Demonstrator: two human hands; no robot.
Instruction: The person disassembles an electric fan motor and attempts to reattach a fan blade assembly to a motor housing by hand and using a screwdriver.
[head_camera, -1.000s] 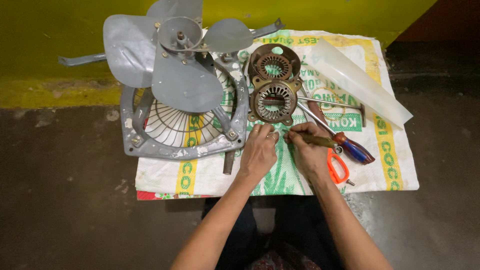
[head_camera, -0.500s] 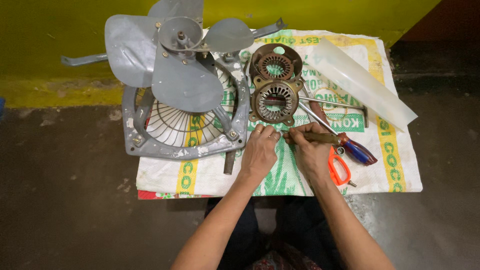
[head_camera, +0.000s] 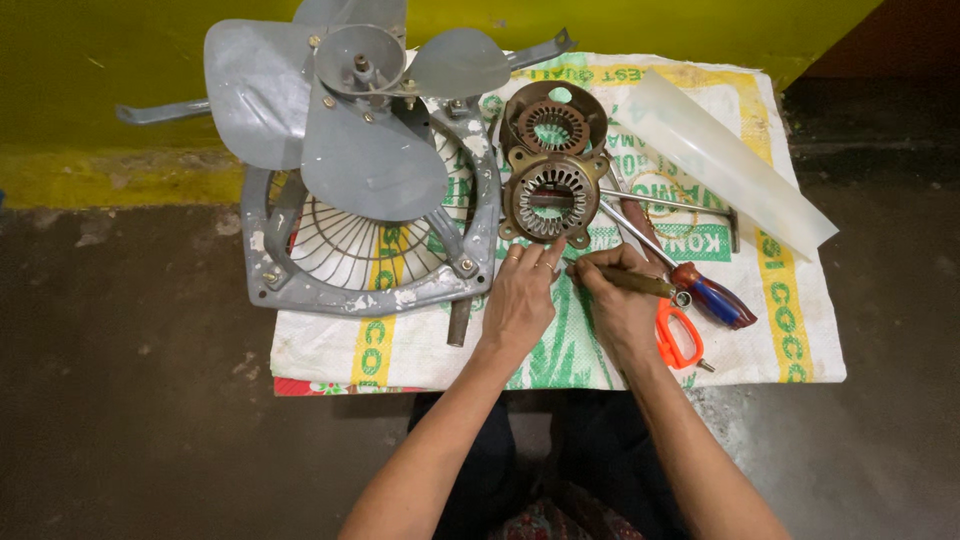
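On a white woven sack (head_camera: 790, 330) with green lettering and yellow stripes, spread on the floor, the left hand (head_camera: 520, 300) rests with fingers loosely curled, fingertips touching the lower rim of the round motor stator (head_camera: 550, 198) near the sack's middle. The right hand (head_camera: 622, 300) grips a dark-handled tool (head_camera: 632, 280), its tip pointing toward the left hand. Orange-handled scissors (head_camera: 676, 335) lie just beside the right hand; a grey fan (head_camera: 360, 160) covers the sack's left edge.
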